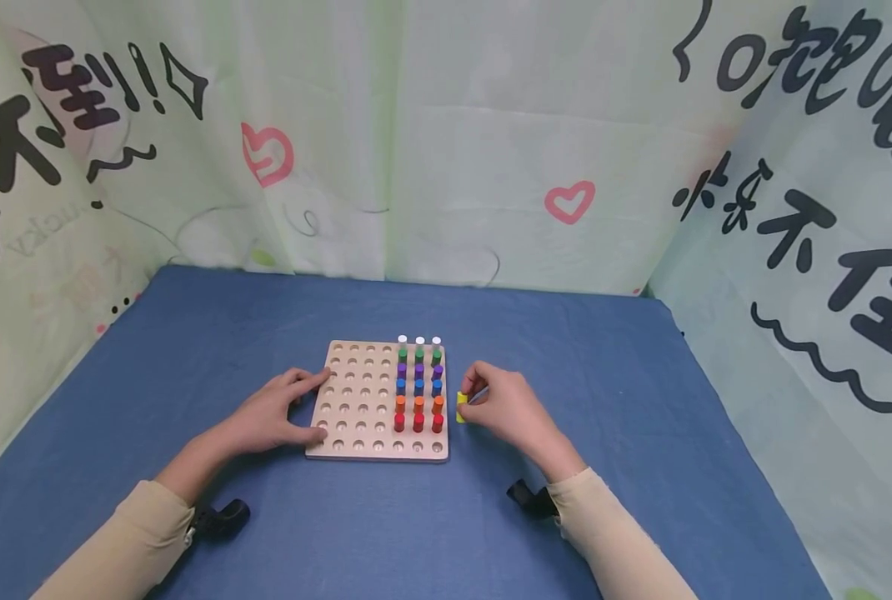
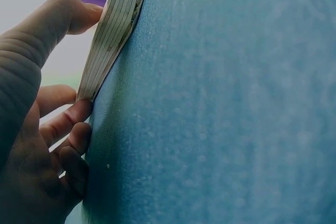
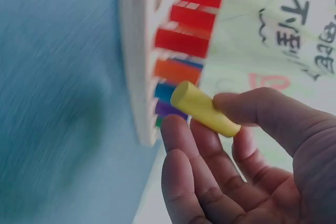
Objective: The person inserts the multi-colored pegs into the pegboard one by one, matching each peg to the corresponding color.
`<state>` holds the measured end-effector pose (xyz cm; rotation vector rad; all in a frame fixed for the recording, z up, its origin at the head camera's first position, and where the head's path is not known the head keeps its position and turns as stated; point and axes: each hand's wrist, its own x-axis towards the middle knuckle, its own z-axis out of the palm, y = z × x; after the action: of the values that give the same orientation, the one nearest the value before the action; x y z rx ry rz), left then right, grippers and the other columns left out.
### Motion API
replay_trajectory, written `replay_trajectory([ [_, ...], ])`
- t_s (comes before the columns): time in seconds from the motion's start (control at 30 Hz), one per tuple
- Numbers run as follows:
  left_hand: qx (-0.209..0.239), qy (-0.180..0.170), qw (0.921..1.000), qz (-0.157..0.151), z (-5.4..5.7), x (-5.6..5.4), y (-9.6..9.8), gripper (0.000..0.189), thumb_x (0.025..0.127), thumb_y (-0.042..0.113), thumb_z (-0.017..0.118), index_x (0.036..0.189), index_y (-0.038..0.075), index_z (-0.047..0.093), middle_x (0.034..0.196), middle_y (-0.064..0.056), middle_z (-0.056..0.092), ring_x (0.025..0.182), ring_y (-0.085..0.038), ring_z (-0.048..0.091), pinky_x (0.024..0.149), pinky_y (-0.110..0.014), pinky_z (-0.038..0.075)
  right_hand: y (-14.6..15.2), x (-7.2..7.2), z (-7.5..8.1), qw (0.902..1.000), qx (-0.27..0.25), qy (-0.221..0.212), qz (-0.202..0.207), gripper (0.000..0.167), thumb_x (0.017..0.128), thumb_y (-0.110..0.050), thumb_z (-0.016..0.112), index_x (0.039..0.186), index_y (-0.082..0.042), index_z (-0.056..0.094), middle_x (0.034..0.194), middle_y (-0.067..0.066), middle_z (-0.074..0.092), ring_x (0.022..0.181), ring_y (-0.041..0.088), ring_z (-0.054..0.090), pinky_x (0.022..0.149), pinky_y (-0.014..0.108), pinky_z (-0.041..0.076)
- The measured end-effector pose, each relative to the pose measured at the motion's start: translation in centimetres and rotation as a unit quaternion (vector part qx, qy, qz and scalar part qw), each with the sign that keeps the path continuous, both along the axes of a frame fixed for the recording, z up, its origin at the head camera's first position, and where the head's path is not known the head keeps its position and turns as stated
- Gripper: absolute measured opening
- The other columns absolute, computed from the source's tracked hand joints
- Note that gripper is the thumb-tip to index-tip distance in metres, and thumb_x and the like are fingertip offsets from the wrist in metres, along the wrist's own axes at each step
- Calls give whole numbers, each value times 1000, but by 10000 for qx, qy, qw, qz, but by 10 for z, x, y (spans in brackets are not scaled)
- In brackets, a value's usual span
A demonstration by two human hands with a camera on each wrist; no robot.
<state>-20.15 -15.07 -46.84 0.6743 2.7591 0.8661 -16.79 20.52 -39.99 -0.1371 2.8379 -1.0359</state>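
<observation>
A wooden pegboard (image 1: 352, 408) lies on the blue cloth, with columns of coloured pegs along its right side. From the back the rows run white, green, purple, blue, orange and red (image 1: 418, 423); the front row shows bare holes. My left hand (image 1: 269, 414) rests against the board's left edge, thumb nearer the front and index finger farther back, spread apart. Just off the board's right edge, my right hand (image 1: 508, 410) pinches a yellow peg (image 3: 205, 109) between thumb and fingers. In the right wrist view the peg is tilted and apart from the board.
Blue cloth (image 1: 386, 533) covers the table around the board. Light printed curtains (image 1: 476, 167) stand behind and at both sides. A black wrist device (image 1: 221, 520) sits by the left sleeve, another (image 1: 532, 500) by the right sleeve.
</observation>
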Motion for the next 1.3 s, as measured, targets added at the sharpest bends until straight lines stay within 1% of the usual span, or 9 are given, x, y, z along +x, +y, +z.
replay_trajectory([
  [0.1,-10,-19,10000,-10,0,0,1,93,84,50,81,160,13,42,137,-10,54,125,-32,51,98,-50,43,-4,7,2,9996,-179,-84,218,19,85,-10,82,86,-14,63,83,-2,67,74,14,63,65,33,49],
  [0.27,-5,-98,9999,-52,3,-2,2,95,84,51,81,160,12,40,138,-11,53,127,-34,50,100,-53,43,-11,13,-3,9984,-95,-235,513,21,85,-12,83,81,-16,63,77,-3,64,64,15,54,60,31,44],
  [0.4,-49,-200,9998,-80,6,-3,2,96,84,51,81,161,11,39,139,-12,51,127,-34,50,101,-54,42,-15,14,-8,9978,49,-248,619,22,85,-12,84,80,-16,64,76,-4,64,64,14,53,58,30,44],
  [0.6,-101,-246,9996,-118,6,-4,2,96,84,52,81,161,11,39,139,-13,51,127,-35,50,102,-55,42,-18,19,-11,9975,124,-215,659,23,84,-11,85,77,-16,64,74,-4,63,65,13,55,57,28,44],
  [0.77,-123,-252,9995,-110,6,-5,3,96,84,52,81,161,11,39,139,-13,51,127,-35,49,102,-55,42,-21,24,-10,9954,181,-77,933,22,83,-11,86,75,-17,66,73,-6,63,66,12,57,59,27,46],
  [1.0,-63,-238,9995,-181,5,-11,8,96,84,50,81,161,10,38,137,-13,51,123,-34,49,99,-52,42,-23,21,-9,9949,542,36,849,23,85,-10,84,73,-16,65,70,-4,60,64,13,54,57,26,46],
  [1.2,-59,-285,9993,-239,4,-13,9,96,84,49,81,160,9,39,137,-14,51,124,-34,49,101,-53,42,-24,20,-12,9950,613,-52,785,25,85,-8,84,72,-16,63,69,-3,58,62,13,53,56,26,44],
  [1.3,-43,-330,9991,-264,6,-13,8,97,84,49,82,160,8,38,138,-15,50,125,-36,49,102,-55,42,-22,21,-14,9944,534,-47,912,26,85,-10,84,73,-16,61,68,-3,57,62,12,52,57,25,43],
])
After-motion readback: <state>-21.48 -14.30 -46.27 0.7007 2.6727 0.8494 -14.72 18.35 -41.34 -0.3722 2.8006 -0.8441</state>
